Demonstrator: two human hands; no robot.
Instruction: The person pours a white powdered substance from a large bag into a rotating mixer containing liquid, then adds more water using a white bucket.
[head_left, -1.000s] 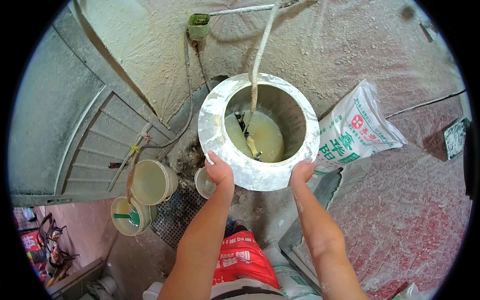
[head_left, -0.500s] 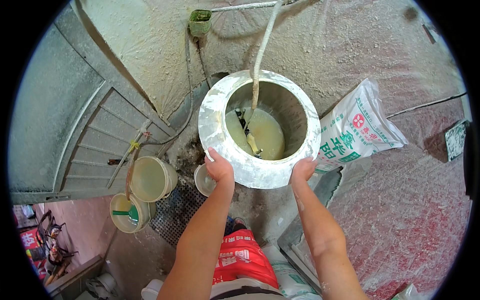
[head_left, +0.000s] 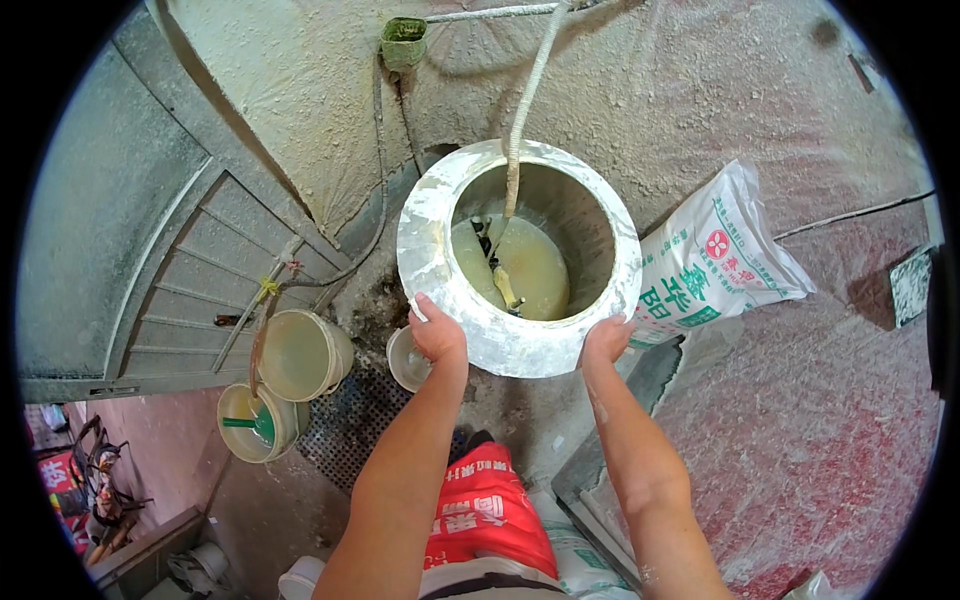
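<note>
Fairly bright, soft light fills the scene, strongest on the far left wall [head_left: 290, 90] and on the white rim of the drum [head_left: 425, 240], which looks pale. A soft shadow lies under the far pipe [head_left: 490, 13], and the drum's inner wall [head_left: 590, 225] is darker. The near left corner is dim. The hands [head_left: 437, 332] appear sharp. Fisheye distortion curves the door [head_left: 100, 200] at left, and a black surround with a bluish fringe cuts off the corners.
</note>
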